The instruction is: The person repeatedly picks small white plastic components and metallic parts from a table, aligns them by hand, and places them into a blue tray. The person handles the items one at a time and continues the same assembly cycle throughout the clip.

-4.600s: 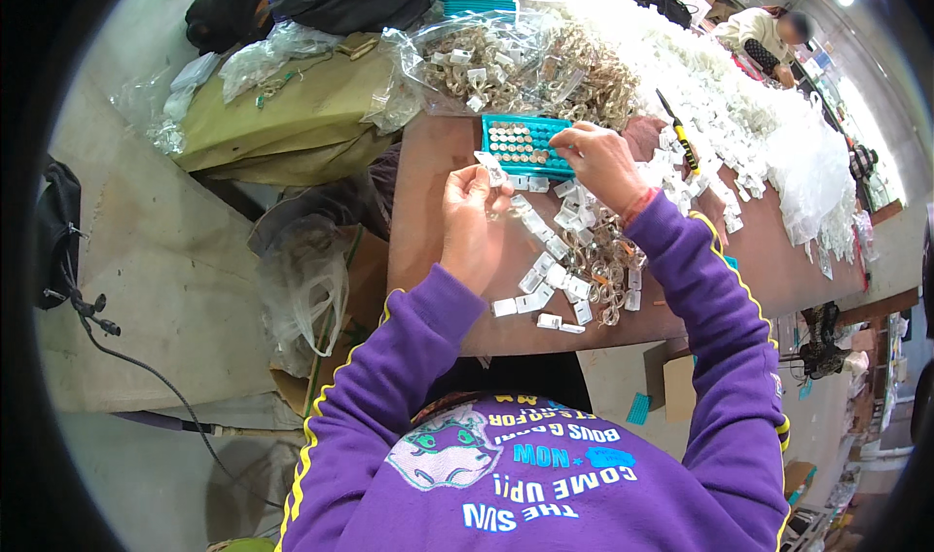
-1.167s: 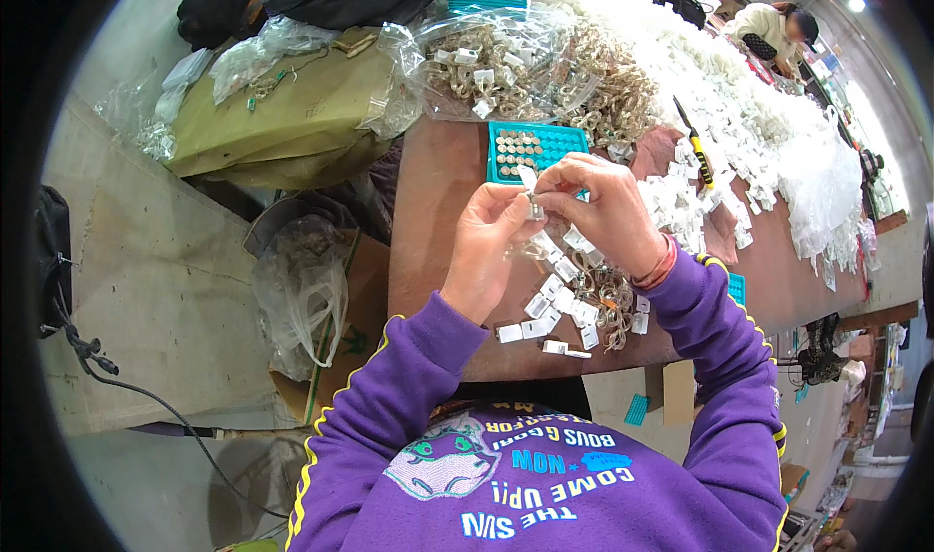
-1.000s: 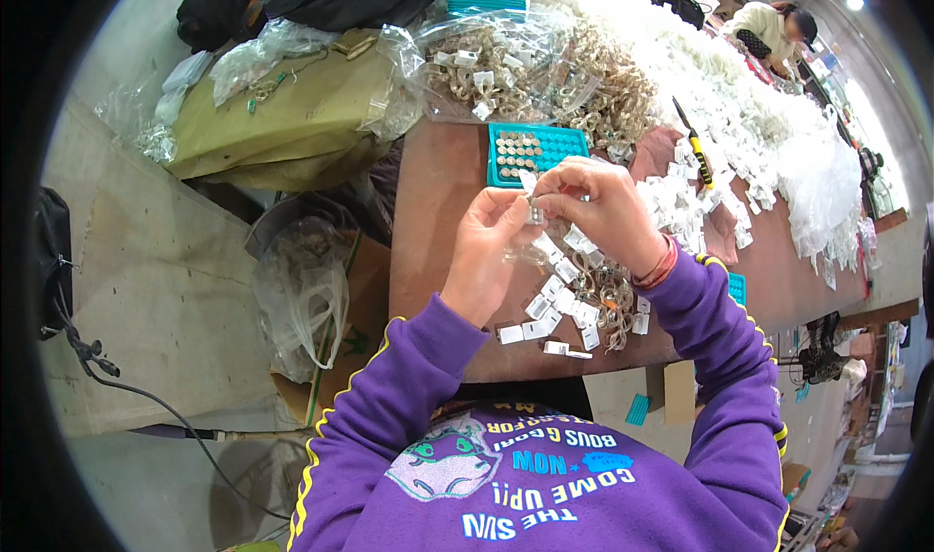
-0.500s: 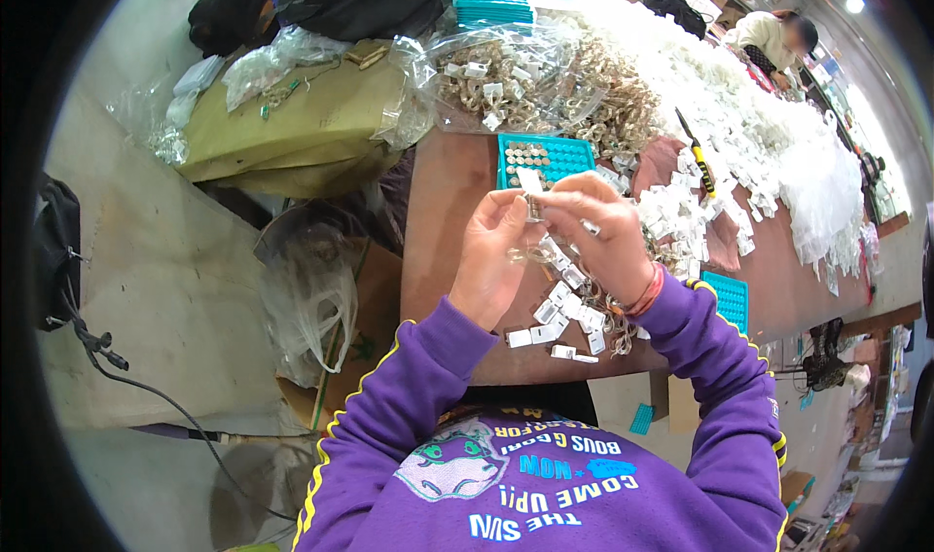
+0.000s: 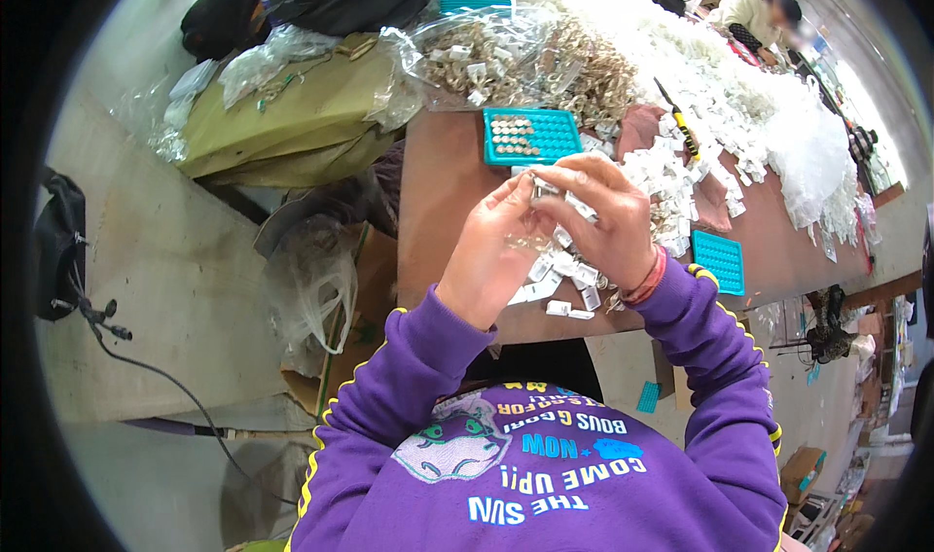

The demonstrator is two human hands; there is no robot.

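Observation:
Over the near part of the table, my left hand [image 5: 491,246] and my right hand [image 5: 608,212] meet at their fingertips. Both pinch a small silvery piece [image 5: 541,191], whose exact kind is too small and too covered to make out. A thin pale loop [image 5: 525,242], perhaps clear cord, hangs beneath it between the palms. Just beyond my fingers lies a teal tray [image 5: 572,151] with rows of pockets, several at its left filled with small round metallic pieces [image 5: 513,135]. White tagged pieces [image 5: 584,275] are scattered under and beside my right hand.
A large heap of white tagged pieces [image 5: 720,85] spreads over the right of the table. Yellow-and-black tweezers [image 5: 685,136] lie on it. Another teal tray [image 5: 718,262] sits by my right forearm. Beige corded pieces [image 5: 574,71] fill a clear bag at the back.
My fingers have shifted around the small piece, and the white tag that stood up between them no longer shows there. The view has moved slightly, uncovering more of the teal tray.

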